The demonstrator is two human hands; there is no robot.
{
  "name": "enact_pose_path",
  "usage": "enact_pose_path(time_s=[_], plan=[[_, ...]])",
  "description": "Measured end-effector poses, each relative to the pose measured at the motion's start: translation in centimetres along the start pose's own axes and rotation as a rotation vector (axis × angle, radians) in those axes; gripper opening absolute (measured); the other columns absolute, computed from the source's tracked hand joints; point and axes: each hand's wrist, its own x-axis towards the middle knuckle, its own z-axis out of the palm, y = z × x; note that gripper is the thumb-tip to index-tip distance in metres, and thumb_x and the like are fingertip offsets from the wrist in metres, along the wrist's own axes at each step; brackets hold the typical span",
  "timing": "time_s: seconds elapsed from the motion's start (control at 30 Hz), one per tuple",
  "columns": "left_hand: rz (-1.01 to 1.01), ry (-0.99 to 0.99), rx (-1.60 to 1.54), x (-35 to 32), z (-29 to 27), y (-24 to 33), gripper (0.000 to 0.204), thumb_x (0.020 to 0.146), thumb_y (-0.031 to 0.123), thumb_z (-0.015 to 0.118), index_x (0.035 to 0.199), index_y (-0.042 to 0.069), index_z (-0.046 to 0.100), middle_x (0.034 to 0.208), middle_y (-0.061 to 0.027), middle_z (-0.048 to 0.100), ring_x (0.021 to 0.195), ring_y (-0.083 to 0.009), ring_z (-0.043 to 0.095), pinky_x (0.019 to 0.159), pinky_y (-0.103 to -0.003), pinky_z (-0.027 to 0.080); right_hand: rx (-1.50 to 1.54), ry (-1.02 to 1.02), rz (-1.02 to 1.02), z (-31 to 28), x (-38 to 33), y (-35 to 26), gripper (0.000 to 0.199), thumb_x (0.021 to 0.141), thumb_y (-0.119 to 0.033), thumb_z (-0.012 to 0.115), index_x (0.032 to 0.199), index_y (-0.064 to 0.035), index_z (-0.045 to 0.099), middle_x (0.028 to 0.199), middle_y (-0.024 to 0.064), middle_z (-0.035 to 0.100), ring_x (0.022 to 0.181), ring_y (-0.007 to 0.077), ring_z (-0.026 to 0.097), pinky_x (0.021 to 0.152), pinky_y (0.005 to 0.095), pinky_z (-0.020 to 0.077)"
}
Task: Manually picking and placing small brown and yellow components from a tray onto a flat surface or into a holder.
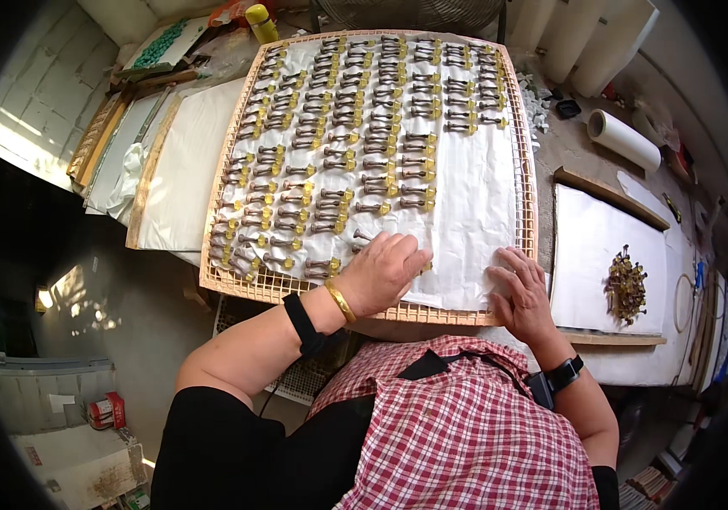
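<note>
An orange plastic mesh tray (pixel 527 212), lined with white paper (pixel 476 212), lies in front of me. Small dark spool-like pieces with yellow ends (pixel 327 227) lie on the paper in rows. My left hand (pixel 383 270) is over the near middle of the tray, its fingers curled down and closed. A bit of yellow shows at its fingertips; what they grip is mostly hidden. Two dark stems stick out beside its knuckles. At the near right corner, my right hand (pixel 521 293) rests on the paper and tray rim, fingers bent and somewhat apart, holding nothing visible.
Right of the tray, a heap of similar small pieces (pixel 626 286) sits on a white-covered board (pixel 585 263) with wooden strips. Behind it lies a white roll (pixel 623 140). Paper-covered boards (pixel 190 170) lean at the left. A yellow bottle (pixel 261 24) and a fan stand at the back.
</note>
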Motion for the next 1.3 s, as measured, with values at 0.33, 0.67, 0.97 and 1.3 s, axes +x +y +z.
enact_pose_path(time_s=[0.33, 0.67, 0.97, 1.3], plan=[[0.067, -0.011, -0.153, 0.2, -0.3, -1.2, 0.033, 0.082, 0.001, 0.063, 0.114, 0.005, 0.057, 0.086, -0.0098, 0.048, 0.075, -0.0285, 0.057, 0.066, -0.038, 0.051, -0.013, -0.023, 0.052, 0.2, 0.1, -0.2, 0.042, 0.085, -0.021, 0.069, 0.125, -0.0127, 0.060, 0.144, 0.0136, 0.051, 0.137, 0.0341, 0.044, 0.112, 0.0453, 0.0324], [-0.103, 0.185, -0.156, 7.8, -2.7, -7.7, 0.042, 0.083, -0.003, 0.067, 0.121, 0.007, 0.051, 0.098, -0.0152, 0.055, 0.080, -0.0346, 0.062, 0.069, -0.041, 0.053, -0.030, -0.019, 0.108, 0.0, 0.2, -0.1, 0.040, 0.086, -0.026, 0.069, 0.124, -0.0147, 0.062, 0.145, 0.0105, 0.051, 0.138, 0.0326, 0.044, 0.112, 0.0451, 0.0302], [-0.030, 0.131, -0.026, 12.1, -0.9, -12.7, 0.035, 0.087, 0.008, 0.069, 0.120, 0.003, 0.056, 0.113, -0.0180, 0.056, 0.114, -0.0369, 0.053, 0.096, -0.042, 0.046, 0.001, -0.030, 0.132, 0.1, 0.1, 0.0, 0.038, 0.085, -0.028, 0.069, 0.121, -0.0154, 0.064, 0.144, 0.0101, 0.053, 0.138, 0.0316, 0.043, 0.113, 0.0451, 0.0301], [-0.031, -0.177, -0.141, 10.1, -2.3, -10.2, 0.032, 0.088, 0.015, 0.069, 0.117, 0.007, 0.057, 0.108, -0.0140, 0.053, 0.100, -0.0354, 0.056, 0.089, -0.043, 0.048, 0.000, -0.054, 0.146, 0.2, 0.0, 0.4, 0.040, 0.085, -0.031, 0.069, 0.123, -0.0175, 0.065, 0.144, 0.0093, 0.052, 0.138, 0.0307, 0.044, 0.113, 0.0442, 0.0297]])
